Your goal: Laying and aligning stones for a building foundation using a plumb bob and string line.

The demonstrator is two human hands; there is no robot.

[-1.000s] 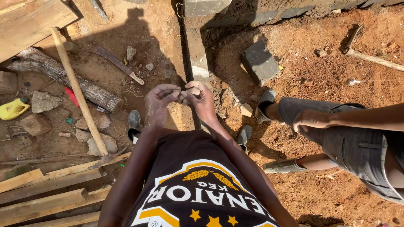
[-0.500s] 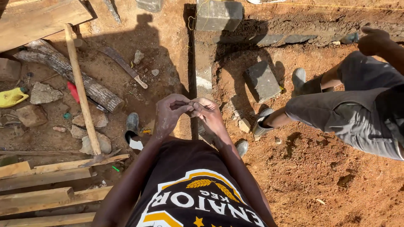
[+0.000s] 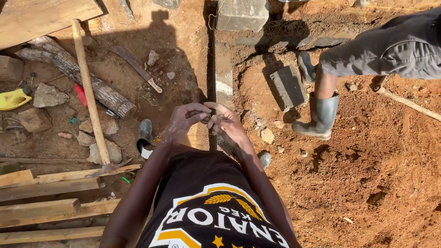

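A small dark object, too small to make out, is pinched between the fingertips of the left hand and right hand, held together above the red earth floor. Left lies a long wooden tool handle; right, another person's grey rubber boot.

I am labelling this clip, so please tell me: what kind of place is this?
Probably an outdoor building site: bare red earth, grey concrete blocks, stacked wooden planks and a co-worker's rubber boot.

log left | block right | hands between
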